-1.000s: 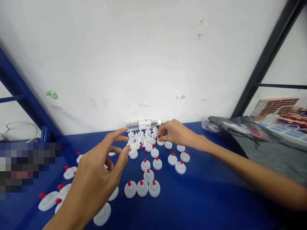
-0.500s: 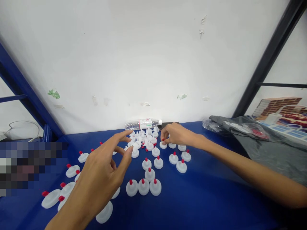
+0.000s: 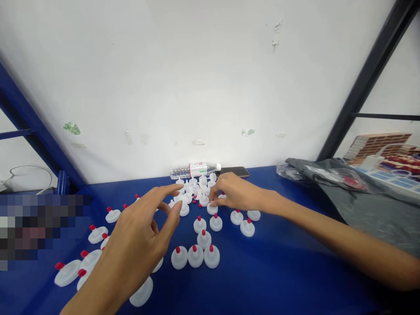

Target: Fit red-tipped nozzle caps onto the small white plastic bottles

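Note:
My left hand [image 3: 144,232] hovers over the left of the blue table [image 3: 278,271], thumb and fingers apart with nothing between them. Reaching in from the right, my right hand [image 3: 234,192] has its fingertips together at a white round cap [image 3: 212,208] beside the pile of loose white caps [image 3: 193,188]; it is partly hidden by the fingers. Small red pieces [image 3: 200,205] lie at the pile's front edge. White caps with red tips stand on the table, some in front of the pile [image 3: 196,256], others at the left [image 3: 67,273] and right [image 3: 247,228].
A clear bottle [image 3: 196,169] lies behind the pile, next to a dark phone [image 3: 241,171] by the wall. Grey plastic bags [image 3: 331,175] and a printed box [image 3: 390,162] are at the right. Blue and black frame posts flank the table.
My right hand has moved left and slightly nearer, from a red-tipped cap to the white cap beside the pile. More of the phone shows. My left hand has hardly moved.

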`<state>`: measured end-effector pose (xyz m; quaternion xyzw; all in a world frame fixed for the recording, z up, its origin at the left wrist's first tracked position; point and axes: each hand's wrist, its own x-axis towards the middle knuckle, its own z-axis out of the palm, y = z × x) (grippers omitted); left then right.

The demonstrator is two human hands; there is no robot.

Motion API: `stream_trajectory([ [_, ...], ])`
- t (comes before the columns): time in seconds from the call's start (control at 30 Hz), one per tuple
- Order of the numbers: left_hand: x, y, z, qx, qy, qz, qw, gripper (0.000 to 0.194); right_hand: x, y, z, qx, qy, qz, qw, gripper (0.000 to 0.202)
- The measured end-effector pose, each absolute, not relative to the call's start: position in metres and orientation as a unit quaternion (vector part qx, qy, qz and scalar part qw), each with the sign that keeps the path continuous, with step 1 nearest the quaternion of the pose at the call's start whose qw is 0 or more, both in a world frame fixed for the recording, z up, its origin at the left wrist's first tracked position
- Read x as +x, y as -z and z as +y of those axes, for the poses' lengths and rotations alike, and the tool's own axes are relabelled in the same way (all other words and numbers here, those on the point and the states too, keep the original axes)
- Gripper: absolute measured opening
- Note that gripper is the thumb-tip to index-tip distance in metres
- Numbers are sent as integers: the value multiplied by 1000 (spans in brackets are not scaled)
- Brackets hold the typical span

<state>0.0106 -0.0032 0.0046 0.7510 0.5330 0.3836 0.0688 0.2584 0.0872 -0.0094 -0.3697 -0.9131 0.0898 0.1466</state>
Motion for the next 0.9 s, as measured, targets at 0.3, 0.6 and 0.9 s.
stream_trajectory([
  [0.3, 11, 5, 0, 801, -327, 500, 36, 50, 245, -25, 48, -317, -257, -839, 360, 13],
  [0.6, 2, 8, 10, 785, -326, 525, -49, 43, 245, -2, 66, -337, 4, -891, 305, 19],
  [0.9, 2, 12, 14, 784, -299, 544, -12, 54, 258, 34, 100, -373, 47, -921, 102, 15],
])
